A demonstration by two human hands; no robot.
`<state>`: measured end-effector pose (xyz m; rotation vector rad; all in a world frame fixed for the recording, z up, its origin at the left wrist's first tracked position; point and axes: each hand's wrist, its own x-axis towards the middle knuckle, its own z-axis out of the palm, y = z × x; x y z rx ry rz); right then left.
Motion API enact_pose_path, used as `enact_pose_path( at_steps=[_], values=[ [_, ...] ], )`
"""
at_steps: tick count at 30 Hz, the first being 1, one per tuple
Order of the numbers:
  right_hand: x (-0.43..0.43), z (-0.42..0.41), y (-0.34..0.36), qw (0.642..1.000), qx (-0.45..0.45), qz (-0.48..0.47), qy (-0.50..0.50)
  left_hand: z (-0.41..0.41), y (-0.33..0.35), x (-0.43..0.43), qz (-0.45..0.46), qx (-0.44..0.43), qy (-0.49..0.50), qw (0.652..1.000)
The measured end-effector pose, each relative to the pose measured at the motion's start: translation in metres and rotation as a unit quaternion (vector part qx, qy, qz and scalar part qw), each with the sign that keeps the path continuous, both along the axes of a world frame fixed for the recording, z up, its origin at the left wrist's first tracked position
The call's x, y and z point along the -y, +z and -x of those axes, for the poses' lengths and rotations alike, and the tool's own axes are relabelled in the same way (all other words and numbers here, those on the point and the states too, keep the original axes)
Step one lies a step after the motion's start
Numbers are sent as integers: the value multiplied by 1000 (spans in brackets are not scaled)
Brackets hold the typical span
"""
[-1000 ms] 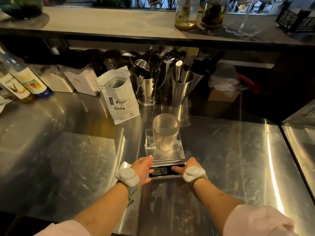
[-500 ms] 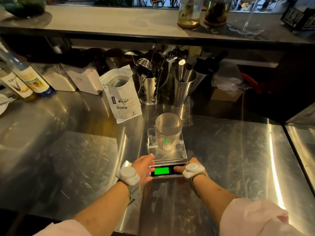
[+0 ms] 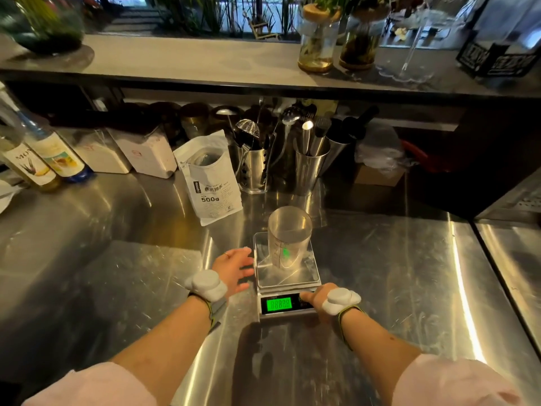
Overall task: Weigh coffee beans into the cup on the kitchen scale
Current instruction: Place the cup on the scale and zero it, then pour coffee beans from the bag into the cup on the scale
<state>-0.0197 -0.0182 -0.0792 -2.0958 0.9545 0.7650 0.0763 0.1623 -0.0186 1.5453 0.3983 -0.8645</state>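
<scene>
A clear measuring cup (image 3: 289,236) stands upright and looks empty on the steel platform of the kitchen scale (image 3: 307,277). The scale's display (image 3: 280,304) glows green with digits. My right hand (image 3: 320,298) rests at the scale's front right corner, one finger on the buttons beside the display. My left hand (image 3: 234,268) hovers with fingers spread just left of the platform, holding nothing. A white 500 g coffee bag (image 3: 209,180) stands open behind and left of the scale.
Behind the scale stand two steel utensil holders (image 3: 254,171) and a steel cup (image 3: 307,168). Syrup bottles (image 3: 44,159) and white canisters (image 3: 143,153) line the back left. A raised shelf (image 3: 205,63) with glass jars overhangs the rear. A counter seam (image 3: 480,259) runs at the right.
The scale's display lit green and now shows digits. My left hand lifted off the scale's front corner and moved up along the platform's left side. The right hand stayed at the buttons.
</scene>
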Motion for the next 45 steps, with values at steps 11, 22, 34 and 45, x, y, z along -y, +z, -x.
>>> enact_pose_path(
  at_steps=[11, 22, 34, 45],
  values=[
    [0, 7, 5, 995, 35, -72, -61, -94, 57, -15, -255, 462, -81, 846],
    [4, 17, -4, 986, 58, -94, -127, -146, 59, -2, -370, 451, -228, 779],
    [0, 38, -14, 984, 69, -78, -147, -139, 62, -38, -414, 421, -224, 776],
    [-3, 52, -1, 996, 59, -41, -49, -72, 87, -72, -431, 386, -265, 771]
  ],
)
